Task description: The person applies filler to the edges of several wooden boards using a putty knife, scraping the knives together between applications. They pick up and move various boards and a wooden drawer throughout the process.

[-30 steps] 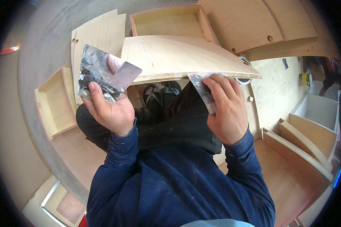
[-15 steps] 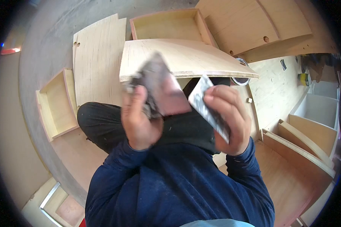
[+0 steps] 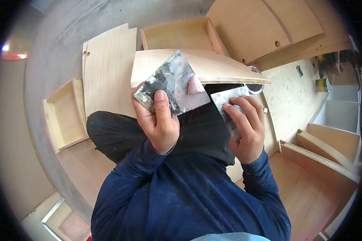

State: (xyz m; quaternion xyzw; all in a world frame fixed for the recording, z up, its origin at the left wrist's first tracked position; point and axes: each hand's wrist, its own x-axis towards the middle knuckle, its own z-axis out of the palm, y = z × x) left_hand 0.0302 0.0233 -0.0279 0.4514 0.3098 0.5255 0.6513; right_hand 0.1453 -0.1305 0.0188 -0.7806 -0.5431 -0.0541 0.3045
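My left hand [image 3: 161, 130] is closed on a square putty board [image 3: 171, 76], thumb on top and fingers underneath. Its face is smeared grey, white and black, and a dab of pinkish paste [image 3: 195, 85] sits near its right corner. My right hand [image 3: 247, 134] grips a flat putty scraper [image 3: 223, 99], also stained grey and white, with the fingers over its face. The scraper is just right of the board, apart from it. Just beyond both hands, a pale plywood panel [image 3: 229, 66] lies across in front of my legs.
A round can [image 3: 255, 88] is partly hidden under the panel's right end. Open drawer boxes stand at the left [image 3: 64, 114] and the back [image 3: 177, 36]. More plywood sheets [image 3: 108, 72] lie at the left. Cabinet parts [image 3: 321, 160] fill the right side.
The putty board has turned so its smeared face shows upward, the pinkish paste now at its right corner. My right hand's scraper has tilted flatter and shifted slightly right.
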